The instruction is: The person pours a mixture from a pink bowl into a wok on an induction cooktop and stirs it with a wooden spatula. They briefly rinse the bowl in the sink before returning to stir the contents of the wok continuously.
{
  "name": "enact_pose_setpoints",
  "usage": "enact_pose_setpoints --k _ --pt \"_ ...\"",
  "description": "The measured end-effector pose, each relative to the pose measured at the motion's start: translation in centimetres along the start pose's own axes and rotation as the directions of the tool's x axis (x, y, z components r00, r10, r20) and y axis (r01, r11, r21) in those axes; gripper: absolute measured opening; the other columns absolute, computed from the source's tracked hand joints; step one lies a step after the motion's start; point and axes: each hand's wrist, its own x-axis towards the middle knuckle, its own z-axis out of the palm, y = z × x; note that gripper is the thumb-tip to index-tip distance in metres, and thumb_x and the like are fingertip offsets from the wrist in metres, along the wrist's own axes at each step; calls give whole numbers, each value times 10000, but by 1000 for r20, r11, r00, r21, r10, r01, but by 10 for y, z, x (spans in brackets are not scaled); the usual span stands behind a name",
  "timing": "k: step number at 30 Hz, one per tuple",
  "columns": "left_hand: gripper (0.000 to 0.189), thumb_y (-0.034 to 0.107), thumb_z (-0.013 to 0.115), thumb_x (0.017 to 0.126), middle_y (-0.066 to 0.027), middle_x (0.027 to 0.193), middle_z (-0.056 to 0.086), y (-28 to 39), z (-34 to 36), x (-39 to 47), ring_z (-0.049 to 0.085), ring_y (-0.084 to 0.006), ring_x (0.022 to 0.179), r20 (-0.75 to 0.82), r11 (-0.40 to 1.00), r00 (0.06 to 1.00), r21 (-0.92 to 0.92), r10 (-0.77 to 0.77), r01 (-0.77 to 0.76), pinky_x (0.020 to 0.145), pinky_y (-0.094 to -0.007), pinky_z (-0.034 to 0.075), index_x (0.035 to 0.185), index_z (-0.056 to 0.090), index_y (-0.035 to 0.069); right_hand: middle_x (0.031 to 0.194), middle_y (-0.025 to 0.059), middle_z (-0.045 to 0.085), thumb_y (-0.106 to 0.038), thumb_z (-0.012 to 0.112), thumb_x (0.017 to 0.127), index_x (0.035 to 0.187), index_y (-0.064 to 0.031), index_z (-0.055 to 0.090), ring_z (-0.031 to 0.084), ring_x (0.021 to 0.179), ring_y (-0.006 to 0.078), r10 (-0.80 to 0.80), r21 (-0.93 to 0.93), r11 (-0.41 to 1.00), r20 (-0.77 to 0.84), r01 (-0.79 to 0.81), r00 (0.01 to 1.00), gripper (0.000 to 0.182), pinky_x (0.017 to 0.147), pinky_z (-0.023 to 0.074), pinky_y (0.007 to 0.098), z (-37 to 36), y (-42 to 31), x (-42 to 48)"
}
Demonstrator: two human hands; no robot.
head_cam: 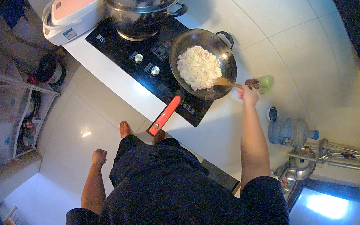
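A wok (pixel 227 59) rests on the right part of a black two-zone cooktop (pixel 117 52). Inside it lies a mound of pale, lumpy food (pixel 198 68) with pinkish bits. My right hand (pixel 249 94) grips the handle of a wooden spatula (pixel 225 82), whose blade touches the right edge of the mound. The wok's red handle (pixel 164 115) points toward my body, with neither hand on it. Down at my left side, over the floor, hangs my left hand (pixel 99 157), fingers curled in and nothing visible in them.
A large lidded steel pot (pixel 138 11) occupies the left cooking zone. Beside it stands a pink and white rice cooker (pixel 75 10). Along the right are a clear water jug (pixel 287 131), a metal rack rail (pixel 331 161) and metal bowls (pixel 304 163). A covered shelf (pixel 6 116) stands at left.
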Motion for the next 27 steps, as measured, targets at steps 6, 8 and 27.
enact_pose_setpoints --k 6,8,27 --pt "227 205 551 773 -91 502 555 15 -5 -1 556 -176 403 -2 999 999 -9 41 -41 431 -325 484 684 606 4 636 123 622 -137 585 758 798 32 582 533 419 146 -41 27 999 45 39 998 174 367 435 271 -1 8 -1" --pt "232 208 552 772 -87 498 549 17 -4 0 556 -175 406 -14 998 999 -47 46 -47 428 -325 482 673 603 4 657 136 618 -139 586 781 850 30 563 523 434 144 7 -53 999 52 -4 999 184 382 427 258 -8 10 -2" --pt "195 203 569 774 -82 540 564 12 1 8 555 -166 422 4 999 1000 -45 -17 17 417 -315 490 760 615 14 667 129 620 -127 603 802 888 3 561 528 464 127 -95 26 995 98 93 991 162 390 414 242 -11 -19 -10"
